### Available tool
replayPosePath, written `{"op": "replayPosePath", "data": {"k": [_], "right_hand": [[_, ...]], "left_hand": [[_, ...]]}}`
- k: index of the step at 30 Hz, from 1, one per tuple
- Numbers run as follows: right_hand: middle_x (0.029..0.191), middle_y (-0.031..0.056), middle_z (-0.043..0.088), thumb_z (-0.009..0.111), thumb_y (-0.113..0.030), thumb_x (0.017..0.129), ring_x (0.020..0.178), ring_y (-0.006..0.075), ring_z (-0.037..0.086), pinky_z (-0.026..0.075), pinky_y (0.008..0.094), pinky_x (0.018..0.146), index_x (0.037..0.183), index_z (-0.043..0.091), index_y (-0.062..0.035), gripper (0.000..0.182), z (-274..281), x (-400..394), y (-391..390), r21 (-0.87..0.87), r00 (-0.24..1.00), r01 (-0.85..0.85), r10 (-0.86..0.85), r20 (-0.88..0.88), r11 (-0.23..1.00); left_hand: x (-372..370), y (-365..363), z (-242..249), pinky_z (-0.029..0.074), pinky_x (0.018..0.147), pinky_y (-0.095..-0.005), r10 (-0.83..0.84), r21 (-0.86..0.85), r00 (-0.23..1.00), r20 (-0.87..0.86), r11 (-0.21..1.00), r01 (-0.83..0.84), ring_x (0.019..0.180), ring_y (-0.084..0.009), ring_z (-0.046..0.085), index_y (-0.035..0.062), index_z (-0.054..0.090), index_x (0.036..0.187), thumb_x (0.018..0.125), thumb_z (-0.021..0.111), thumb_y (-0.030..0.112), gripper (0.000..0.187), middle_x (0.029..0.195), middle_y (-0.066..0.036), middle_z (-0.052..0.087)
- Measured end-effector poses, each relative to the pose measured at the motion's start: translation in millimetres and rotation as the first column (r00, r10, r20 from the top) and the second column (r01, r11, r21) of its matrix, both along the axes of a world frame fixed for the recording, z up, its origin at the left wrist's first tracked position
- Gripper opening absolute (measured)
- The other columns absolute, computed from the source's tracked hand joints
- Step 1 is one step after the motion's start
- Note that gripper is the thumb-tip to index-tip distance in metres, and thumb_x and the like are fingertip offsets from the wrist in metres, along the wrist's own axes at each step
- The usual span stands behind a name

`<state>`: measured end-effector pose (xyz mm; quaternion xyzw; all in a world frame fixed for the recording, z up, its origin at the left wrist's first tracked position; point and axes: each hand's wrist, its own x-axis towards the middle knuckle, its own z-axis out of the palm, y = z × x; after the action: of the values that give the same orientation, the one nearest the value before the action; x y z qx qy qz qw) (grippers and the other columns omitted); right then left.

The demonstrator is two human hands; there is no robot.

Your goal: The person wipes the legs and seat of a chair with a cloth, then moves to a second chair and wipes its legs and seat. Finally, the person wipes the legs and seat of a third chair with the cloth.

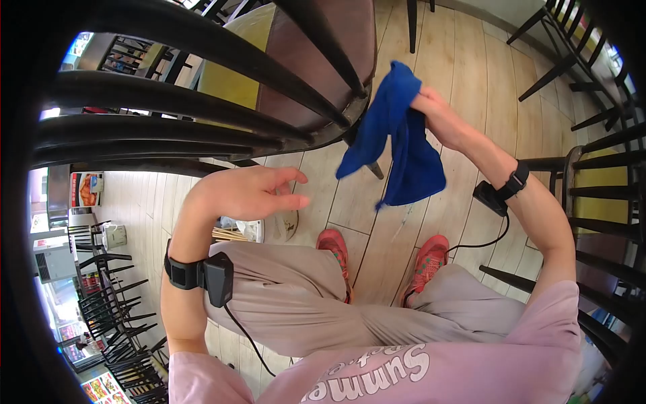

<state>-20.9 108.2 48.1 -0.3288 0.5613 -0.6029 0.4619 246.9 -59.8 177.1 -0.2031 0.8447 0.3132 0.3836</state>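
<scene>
From my right hand (434, 114) hangs a blue cloth (402, 145), pinched near its top and falling in loose folds above the floor. Close by stands a black wooden chair with a brown and yellow seat (303, 67); the cloth overlaps its front corner in this view. My left hand (252, 192) is empty, fingers apart and bent, just below the slats of the chair back (202, 138). Below that hand, a white container with thin wooden sticks (232, 233) sits near my leg, partly hidden.
Pale wood-look planks (367, 215) cover the floor around my red shoes (425, 266). More black chairs stand at the right, one with a yellow seat (599, 195). Several chairs (111, 296) line the left side. Cables (249, 337) run from the devices strapped to both forearms.
</scene>
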Motion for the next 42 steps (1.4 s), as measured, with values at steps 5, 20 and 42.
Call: {"op": "replayPosePath", "data": {"k": [5,20,42], "right_hand": [[0.075,0.0145,0.069,0.057,-0.045,0.101,0.072,0.0196,0.066,0.052,0.0362,0.07,0.096,0.068,0.0077,0.054,-3,11,-27,0.092,0.866,0.119,-0.058,-0.497,0.989],[0.09,0.0047,0.07,0.064,-0.042,0.099,0.077,0.017,0.067,0.055,0.0344,0.072,0.104,0.07,-0.0043,0.038,20,43,-22,0.375,0.945,-0.153,0.024,0.326,0.914],[0.096,0.0126,0.072,0.068,-0.022,0.09,0.088,0.0227,0.069,0.054,0.0366,0.083,0.105,0.068,-0.0002,0.027,20,25,-46,0.312,0.958,-0.194,0.111,0.265,0.93]], "left_hand": [[9,-6,10,0.054,0.082,-0.0354,0.122,-0.085,0.98,-0.16,0.987,-0.137,0.089,-0.0264,0.071,0.0013,0.068,0.123,0.098,0.063,0.051,0.056,0.095,-0.017,0.074],[12,-7,9,0.053,0.071,-0.0303,0.1,-0.173,0.899,-0.426,0.967,-0.189,0.075,-0.0182,0.07,0.0004,0.073,0.107,0.096,0.071,0.031,0.033,0.086,-0.011,0.075],[11,-9,12,0.053,0.075,-0.03,0.121,-0.09,0.914,-0.388,0.982,-0.168,0.079,-0.0155,0.068,0.0026,0.067,0.121,0.097,0.07,0.025,0.033,0.091,-0.007,0.074]]}}
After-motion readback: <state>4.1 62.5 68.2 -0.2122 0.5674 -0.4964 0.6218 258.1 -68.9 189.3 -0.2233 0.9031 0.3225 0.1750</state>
